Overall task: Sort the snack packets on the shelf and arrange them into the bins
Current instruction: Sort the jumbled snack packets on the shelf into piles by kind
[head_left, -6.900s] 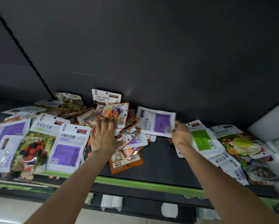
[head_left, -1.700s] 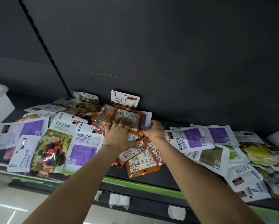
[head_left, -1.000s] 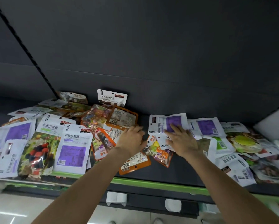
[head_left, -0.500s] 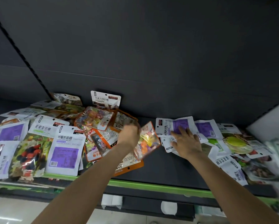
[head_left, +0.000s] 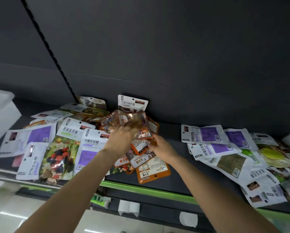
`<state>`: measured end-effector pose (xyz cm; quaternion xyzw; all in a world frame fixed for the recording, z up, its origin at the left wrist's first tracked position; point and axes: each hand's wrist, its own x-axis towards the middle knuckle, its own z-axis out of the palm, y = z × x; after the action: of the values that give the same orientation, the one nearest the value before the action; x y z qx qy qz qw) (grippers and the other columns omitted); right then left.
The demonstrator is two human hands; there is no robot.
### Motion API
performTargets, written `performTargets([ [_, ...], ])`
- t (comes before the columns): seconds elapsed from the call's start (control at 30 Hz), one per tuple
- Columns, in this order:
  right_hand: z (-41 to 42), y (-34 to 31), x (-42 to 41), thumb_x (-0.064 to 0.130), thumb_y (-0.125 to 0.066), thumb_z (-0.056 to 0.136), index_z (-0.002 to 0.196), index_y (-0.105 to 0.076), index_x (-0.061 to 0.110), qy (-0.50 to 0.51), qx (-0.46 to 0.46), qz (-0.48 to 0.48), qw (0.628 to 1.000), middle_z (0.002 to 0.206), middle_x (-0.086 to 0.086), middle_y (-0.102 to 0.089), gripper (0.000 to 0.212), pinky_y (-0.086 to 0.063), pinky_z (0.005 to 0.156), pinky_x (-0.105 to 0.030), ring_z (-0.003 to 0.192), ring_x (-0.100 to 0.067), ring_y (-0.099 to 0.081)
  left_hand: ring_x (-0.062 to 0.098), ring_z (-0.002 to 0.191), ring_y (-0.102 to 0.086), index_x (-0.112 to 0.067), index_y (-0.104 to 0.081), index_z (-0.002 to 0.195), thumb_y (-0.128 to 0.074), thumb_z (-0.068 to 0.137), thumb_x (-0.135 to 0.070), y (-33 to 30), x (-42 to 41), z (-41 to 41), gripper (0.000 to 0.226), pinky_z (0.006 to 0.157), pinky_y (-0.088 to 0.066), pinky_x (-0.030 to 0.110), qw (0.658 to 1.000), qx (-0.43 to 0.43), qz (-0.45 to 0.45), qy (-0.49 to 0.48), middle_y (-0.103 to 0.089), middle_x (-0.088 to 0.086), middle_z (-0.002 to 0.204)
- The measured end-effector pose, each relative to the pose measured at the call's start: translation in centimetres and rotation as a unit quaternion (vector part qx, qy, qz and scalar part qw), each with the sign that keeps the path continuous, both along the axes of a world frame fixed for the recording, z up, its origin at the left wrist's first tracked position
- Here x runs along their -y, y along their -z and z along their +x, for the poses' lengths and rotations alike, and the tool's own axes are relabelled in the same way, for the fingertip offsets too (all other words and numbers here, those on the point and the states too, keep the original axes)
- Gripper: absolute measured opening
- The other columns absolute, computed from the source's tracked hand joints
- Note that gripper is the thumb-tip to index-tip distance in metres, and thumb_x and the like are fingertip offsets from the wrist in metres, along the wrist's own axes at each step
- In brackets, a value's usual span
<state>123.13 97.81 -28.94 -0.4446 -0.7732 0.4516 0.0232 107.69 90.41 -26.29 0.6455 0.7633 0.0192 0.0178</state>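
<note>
Orange-edged snack packets [head_left: 141, 138] heaped mid-shelf, overlapping. Left hand [head_left: 122, 140] laid over heap, fingers blurred; grip state cannot be told. Right hand [head_left: 161, 148] at heap's right edge, fingers curled, pinching orange packet corner. White-and-purple packets [head_left: 208, 137] spread flat to right, well apart from heap. White berry-print packets [head_left: 56, 153] to left. Shelf [head_left: 174, 180] dark, green front strip. White bin [head_left: 1, 113] at far left.

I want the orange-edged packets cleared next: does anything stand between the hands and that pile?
Nothing visible does. The left hand already lies on the orange-edged packets and the right hand touches the pile's near side.
</note>
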Motion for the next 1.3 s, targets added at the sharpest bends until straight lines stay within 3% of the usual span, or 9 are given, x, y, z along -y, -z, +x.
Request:
performTargets([
  [0.1,0.4,-0.1,-0.3,0.017,-0.049,0.097,0.145,-0.031,0.03,0.053,-0.074,-0.051,0.994,0.139,0.005,-0.049,0.053,-0.052,0.086,-0.03,0.097,-0.005,-0.059,0.021,0.144,-0.018,-0.029,-0.03,0.145,-0.036,0.099,-0.045,0.1,0.5,-1.0,0.05,0.118,-0.009,0.038,0.997,0.056,-0.056,0.017,-0.03,0.001,0.153],
  [0.2,1.1,0.0,-0.6,0.021,-0.054,0.095,0.148,-0.026,0.025,0.072,-0.007,-0.008,0.997,0.147,-0.005,-0.038,0.06,-0.044,0.096,-0.034,0.118,-0.016,-0.052,0.019,0.147,-0.002,-0.031,-0.018,0.149,-0.044,0.087,-0.066,0.6,0.7,-1.6,0.077,0.118,-0.002,0.04,0.995,0.049,-0.087,0.018,-0.011,-0.002,0.159],
  [0.33,1.3,1.0,-0.1,0.023,-0.063,0.089,0.143,-0.032,0.014,0.107,0.098,-0.002,0.989,0.141,-0.016,-0.036,0.063,-0.04,0.105,-0.04,0.126,-0.029,-0.046,0.018,0.147,0.006,-0.033,-0.008,0.151,-0.049,0.082,-0.068,1.1,0.7,-1.8,0.087,0.118,0.0,0.04,0.995,0.049,-0.09,0.003,-0.001,-0.002,0.16],
  [0.5,1.0,1.3,0.6,0.012,-0.069,0.083,0.127,-0.049,0.004,0.14,0.098,-0.022,0.985,0.123,-0.014,-0.059,0.049,-0.046,0.085,-0.028,0.112,-0.025,-0.058,0.019,0.147,0.01,-0.032,-0.01,0.151,-0.052,0.081,-0.067,1.9,0.8,-2.1,0.089,0.118,0.002,0.041,0.995,0.06,-0.083,-0.003,0.003,-0.002,0.16],
  [0.63,1.7,1.4,0.3,0.005,-0.065,0.086,0.092,-0.064,0.006,0.196,0.048,0.004,0.979,0.108,-0.015,-0.065,0.007,-0.048,0.072,-0.023,0.086,-0.019,-0.062,0.019,0.147,0.009,-0.032,-0.006,0.151,-0.055,0.082,-0.063,1.7,0.4,-2.3,0.09,0.118,0.003,0.04,0.994,0.075,-0.082,0.0,0.003,-0.002,0.16],
  [0.7,2.5,1.3,0.0,0.0,-0.058,0.089,0.081,-0.059,0.01,0.241,0.028,0.033,0.97,0.102,-0.016,-0.067,0.013,-0.054,0.069,-0.026,0.075,-0.017,-0.062,0.02,0.147,0.008,-0.032,-0.007,0.151,-0.056,0.082,-0.063,1.8,0.5,-2.1,0.09,0.118,0.003,0.041,0.993,0.081,-0.082,0.002,0.001,-0.002,0.16],
  [0.83,3.1,1.1,-1.0,0.002,-0.056,0.09,0.096,-0.061,0.007,0.241,0.034,0.12,0.962,0.105,-0.015,-0.066,0.01,-0.05,0.083,-0.031,0.098,-0.026,-0.063,0.019,0.147,0.006,-0.034,-0.01,0.151,-0.055,0.082,-0.063,1.9,0.8,-2.2,0.087,0.119,0.001,0.042,0.993,0.089,-0.075,0.014,-0.002,-0.003,0.16],
  [1.07,-4.7,-3.3,-3.3,0.016,-0.058,0.092,0.149,-0.021,0.02,0.092,-0.048,0.201,0.974,0.155,-0.004,-0.022,0.068,-0.026,0.113,-0.039,0.143,-0.021,-0.021,0.019,0.147,0.0,-0.036,-0.015,0.15,-0.056,0.078,-0.068,1.3,0.3,-2.9,0.088,0.117,-0.002,0.044,0.991,0.084,-0.099,0.031,-0.006,-0.006,0.16],
  [1.3,-8.9,-3.2,-5.2,0.02,-0.05,0.096,0.105,-0.061,0.01,0.066,-0.004,0.291,0.954,0.111,-0.01,-0.058,0.017,-0.042,0.074,-0.029,0.101,-0.022,-0.056,0.027,0.144,-0.015,-0.042,-0.023,0.147,-0.06,0.071,-0.072,0.8,-0.3,-3.8,0.089,0.115,-0.016,0.048,0.992,0.092,-0.09,0.01,-0.02,-0.005,0.156],
])
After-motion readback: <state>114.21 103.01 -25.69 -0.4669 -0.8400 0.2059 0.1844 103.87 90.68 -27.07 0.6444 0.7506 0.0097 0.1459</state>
